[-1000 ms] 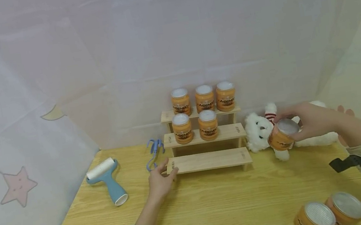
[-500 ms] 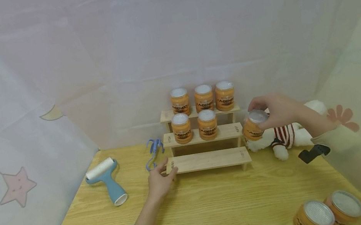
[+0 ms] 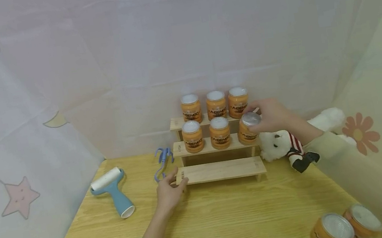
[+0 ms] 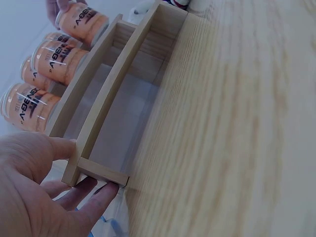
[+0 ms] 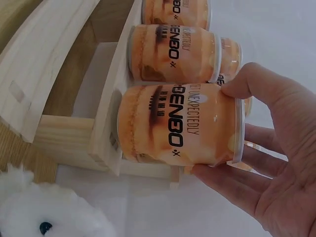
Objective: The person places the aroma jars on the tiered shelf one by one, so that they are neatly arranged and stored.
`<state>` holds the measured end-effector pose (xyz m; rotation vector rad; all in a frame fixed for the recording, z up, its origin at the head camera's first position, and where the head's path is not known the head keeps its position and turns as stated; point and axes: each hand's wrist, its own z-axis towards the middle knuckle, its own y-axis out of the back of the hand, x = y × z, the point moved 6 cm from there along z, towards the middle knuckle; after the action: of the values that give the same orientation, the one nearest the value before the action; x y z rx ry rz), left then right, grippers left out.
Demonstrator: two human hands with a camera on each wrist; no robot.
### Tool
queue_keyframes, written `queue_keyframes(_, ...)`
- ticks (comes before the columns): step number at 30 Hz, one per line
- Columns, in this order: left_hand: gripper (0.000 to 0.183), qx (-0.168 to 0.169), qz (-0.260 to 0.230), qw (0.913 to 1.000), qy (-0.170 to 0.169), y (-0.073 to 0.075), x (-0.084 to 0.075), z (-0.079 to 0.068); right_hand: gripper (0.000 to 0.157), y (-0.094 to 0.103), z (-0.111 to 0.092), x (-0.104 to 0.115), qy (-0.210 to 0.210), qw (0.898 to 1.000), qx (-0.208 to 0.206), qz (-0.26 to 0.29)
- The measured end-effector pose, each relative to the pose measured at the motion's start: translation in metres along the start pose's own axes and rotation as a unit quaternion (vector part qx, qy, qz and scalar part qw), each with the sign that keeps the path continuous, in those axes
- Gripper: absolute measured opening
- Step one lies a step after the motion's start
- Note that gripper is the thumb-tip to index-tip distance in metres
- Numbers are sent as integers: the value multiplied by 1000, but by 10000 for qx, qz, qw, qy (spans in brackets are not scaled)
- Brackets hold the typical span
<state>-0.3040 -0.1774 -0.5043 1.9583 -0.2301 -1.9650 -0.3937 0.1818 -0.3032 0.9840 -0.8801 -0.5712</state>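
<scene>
A three-step wooden display rack (image 3: 221, 170) stands against the back cloth, its lowest step bare. My left hand (image 3: 169, 194) grips the left end of that step, thumb over the board (image 4: 91, 129) and fingers around its end support. At the right end of the middle step, my right hand (image 3: 269, 116) holds an orange can (image 5: 173, 123) by its silvery lid rim. This can stands upright, its base right at the board. Two matching cans, including one in the middle (image 3: 220, 134), share that step. On the top step sit three more, such as the left one (image 3: 191, 110).
A white plush toy (image 3: 277, 147) lies right of the rack, partly behind my right forearm. Two more orange cans (image 3: 332, 231) stand at the table's front right. A blue-handled lint roller (image 3: 115, 194) and a blue hook (image 3: 163, 162) lie on the left.
My right hand has carried the can leftward from over the plush toy to the right end of the middle step. The left hand has stayed on the rack.
</scene>
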Motion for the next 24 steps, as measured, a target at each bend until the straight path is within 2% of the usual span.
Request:
queue_keyframes(6,67,5,-54,10000,-18,-1,-3,0,46,-5,4,2,-8,9999,-109,72)
queue_keyframes(14,66,-18,-15,10000,-66,0,-2,0,39,-10,7,-3,-122,9996,-120,226)
queue_keyframes(24,68,-22,63,9999,-81,0,-1,0,31,-11,4,-2,132,9989,-438,129)
